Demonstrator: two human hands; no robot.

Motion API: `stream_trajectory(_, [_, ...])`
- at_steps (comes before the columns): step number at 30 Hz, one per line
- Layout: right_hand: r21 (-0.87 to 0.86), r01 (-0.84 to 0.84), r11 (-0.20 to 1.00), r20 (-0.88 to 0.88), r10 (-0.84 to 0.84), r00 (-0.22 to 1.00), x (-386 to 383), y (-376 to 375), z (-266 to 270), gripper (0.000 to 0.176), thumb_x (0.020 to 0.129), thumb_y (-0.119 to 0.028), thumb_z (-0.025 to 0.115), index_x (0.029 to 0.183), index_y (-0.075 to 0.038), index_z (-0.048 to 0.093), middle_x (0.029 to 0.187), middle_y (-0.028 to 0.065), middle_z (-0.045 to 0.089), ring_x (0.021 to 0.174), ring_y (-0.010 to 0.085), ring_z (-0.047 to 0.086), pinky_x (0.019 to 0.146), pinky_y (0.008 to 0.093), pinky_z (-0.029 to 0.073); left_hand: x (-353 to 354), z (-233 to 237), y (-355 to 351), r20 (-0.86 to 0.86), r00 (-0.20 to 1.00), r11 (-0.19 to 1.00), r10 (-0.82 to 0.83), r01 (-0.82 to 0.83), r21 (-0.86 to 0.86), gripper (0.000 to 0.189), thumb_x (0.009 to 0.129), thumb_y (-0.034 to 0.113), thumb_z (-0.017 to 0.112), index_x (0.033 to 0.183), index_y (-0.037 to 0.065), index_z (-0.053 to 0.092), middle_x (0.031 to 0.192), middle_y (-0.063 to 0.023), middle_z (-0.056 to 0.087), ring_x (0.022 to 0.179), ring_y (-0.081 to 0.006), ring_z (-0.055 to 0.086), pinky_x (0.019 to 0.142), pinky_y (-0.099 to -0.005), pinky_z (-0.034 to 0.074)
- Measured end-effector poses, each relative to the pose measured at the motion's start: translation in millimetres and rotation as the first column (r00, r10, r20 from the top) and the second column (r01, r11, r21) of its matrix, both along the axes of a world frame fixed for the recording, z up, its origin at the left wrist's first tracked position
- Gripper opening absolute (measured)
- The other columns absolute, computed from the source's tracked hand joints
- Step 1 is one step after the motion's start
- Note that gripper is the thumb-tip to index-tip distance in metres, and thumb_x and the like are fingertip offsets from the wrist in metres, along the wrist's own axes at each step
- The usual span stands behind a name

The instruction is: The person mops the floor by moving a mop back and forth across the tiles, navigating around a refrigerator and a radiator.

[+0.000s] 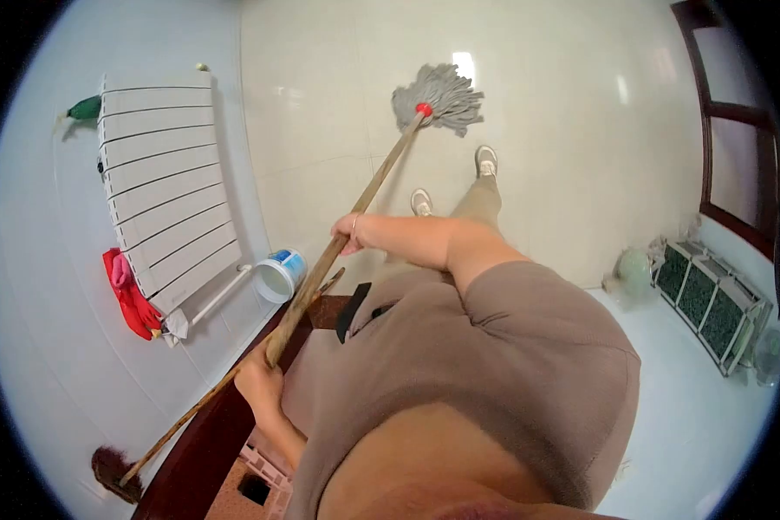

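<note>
A string mop with a grey head (442,97) and a red collar rests its strands on the pale tiled floor. Its long wooden handle (380,180) slants down and left toward my body. Partway along the handle, my right hand (347,232) is closed around the wood, the arm reaching across my front. My left hand (258,374) is wrapped around the handle's upper end; some of its fingers are hidden. Close by that hand runs a second, thinner stick (178,425), with a dark reddish bristly head (117,473) at its far end.
A white radiator (169,182) is on the left wall, with red cloth or gloves (132,299) at its end. Below it stands a white bucket (279,276) with a blue label. To the right are a metal-framed rack (711,303), plastic bags (634,276) and a dark-framed door (706,130).
</note>
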State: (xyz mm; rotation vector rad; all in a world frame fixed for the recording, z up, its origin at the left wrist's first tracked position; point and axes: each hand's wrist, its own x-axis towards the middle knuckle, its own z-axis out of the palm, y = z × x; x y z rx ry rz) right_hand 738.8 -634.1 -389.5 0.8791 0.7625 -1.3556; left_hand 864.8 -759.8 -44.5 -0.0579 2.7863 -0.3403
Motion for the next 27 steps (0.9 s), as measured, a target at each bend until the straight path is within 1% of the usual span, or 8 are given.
stream_trajectory(4, [-0.062, -0.023, 0.998, 0.035, 0.026, 0.999, 13.7, -49.8, -2.1, 0.018, 0.078, -0.017, 0.056, 0.088, -0.003, 0.050, 0.079, 0.0112, 0.057, 0.063, 0.0220, 0.060, 0.055, 0.0385, 0.054, 41.0, 7.4, 15.9, -0.036, 0.983, 0.981, 0.180, -0.182, -0.064, 0.022, 0.063, 0.004, 0.058, 0.085, 0.009, 0.060, 0.072, -0.0155, 0.060, 0.066, -0.0341, 0.058, 0.058, -0.0418, 0.045])
stream_trajectory(6, [0.060, 0.018, 0.998, 0.030, -0.020, 0.999, 9.2, -46.0, 10.5, 0.014, 0.078, -0.014, 0.056, 0.083, -0.003, 0.050, 0.077, 0.0101, 0.057, 0.058, 0.0198, 0.059, 0.049, 0.0355, 0.052, 53.7, -7.2, 24.3, -0.058, 0.979, 0.979, 0.198, -0.200, -0.049, 0.022, 0.063, 0.005, 0.058, 0.084, 0.008, 0.060, 0.072, -0.0156, 0.060, 0.066, -0.0338, 0.058, 0.056, -0.0415, 0.045])
stream_trajectory(9, [0.068, 0.085, 0.994, -0.025, -0.084, 0.996, -7.8, -42.5, -21.6, 0.010, 0.076, -0.010, 0.057, 0.078, -0.003, 0.050, 0.070, 0.0093, 0.055, 0.054, 0.0189, 0.057, 0.044, 0.0329, 0.050, 48.9, -39.5, 41.7, 0.106, 0.915, 0.918, 0.390, -0.395, 0.026, 0.028, 0.063, 0.018, 0.065, 0.089, 0.008, 0.061, 0.073, -0.0159, 0.060, 0.069, -0.0342, 0.059, 0.059, -0.0394, 0.046])
stream_trajectory(13, [-0.032, 0.436, 0.899, -0.088, -0.437, 0.895, -57.7, -2.4, -30.5, 0.009, 0.074, -0.007, 0.058, 0.074, -0.003, 0.050, 0.063, 0.0087, 0.054, 0.051, 0.0194, 0.055, 0.044, 0.0331, 0.050, -4.1, -82.8, 83.8, -0.214, 0.974, 0.997, 0.073, -0.074, 0.002, 0.021, 0.061, 0.006, 0.059, 0.082, 0.003, 0.057, 0.068, -0.0144, 0.059, 0.061, -0.0338, 0.058, 0.053, -0.0411, 0.045])
stream_trajectory(15, [-0.082, 0.643, 0.761, -0.053, -0.648, 0.760, -97.1, 18.6, -25.8, 0.009, 0.073, -0.005, 0.058, 0.071, -0.002, 0.050, 0.058, 0.0092, 0.052, 0.050, 0.0201, 0.055, 0.044, 0.0337, 0.049, -45.5, -100.3, 103.0, -0.217, 0.976, 0.999, 0.002, -0.013, -0.053, 0.018, 0.060, 0.004, 0.058, 0.078, 0.004, 0.056, 0.064, -0.0133, 0.057, 0.055, -0.0327, 0.057, 0.049, -0.0403, 0.045])
stream_trajectory(22, [-0.203, 0.798, 0.567, -0.119, -0.823, 0.555, -237.0, 160.8, -33.3, 0.007, 0.068, -0.003, 0.058, 0.066, 0.000, 0.052, 0.056, 0.0113, 0.053, 0.043, 0.0208, 0.053, 0.036, 0.0314, 0.043, -202.6, -133.5, 236.4, -0.260, 0.908, 0.944, -0.327, 0.300, -0.140, 0.008, 0.064, 0.004, 0.056, 0.068, 0.006, 0.050, 0.059, -0.0108, 0.055, 0.046, -0.0299, 0.055, 0.042, -0.0386, 0.044])
stream_trajectory(24, [-0.157, 0.752, 0.640, -0.222, -0.765, 0.605, -275.6, 214.6, -39.9, 0.014, 0.070, -0.004, 0.058, 0.060, -0.004, 0.049, 0.055, 0.0086, 0.051, 0.048, 0.0213, 0.053, 0.046, 0.0338, 0.048, -240.5, -135.4, 285.1, -0.275, 0.874, 0.916, -0.400, 0.372, -0.149, 0.008, 0.065, 0.003, 0.056, 0.066, 0.007, 0.049, 0.059, -0.0104, 0.055, 0.045, -0.0295, 0.055, 0.042, -0.0380, 0.044])
stream_trajectory(27, [-0.249, 0.835, 0.490, -0.164, -0.872, 0.462, -321.6, 288.9, -66.1, 0.013, 0.071, -0.005, 0.057, 0.062, -0.003, 0.048, 0.055, 0.0088, 0.051, 0.047, 0.0217, 0.053, 0.046, 0.0339, 0.047, -284.1, -130.5, 358.4, -0.271, 0.808, 0.851, -0.523, 0.510, -0.125, 0.007, 0.066, 0.002, 0.055, 0.067, 0.006, 0.049, 0.058, -0.0102, 0.055, 0.045, -0.0292, 0.055, 0.042, -0.0378, 0.044])
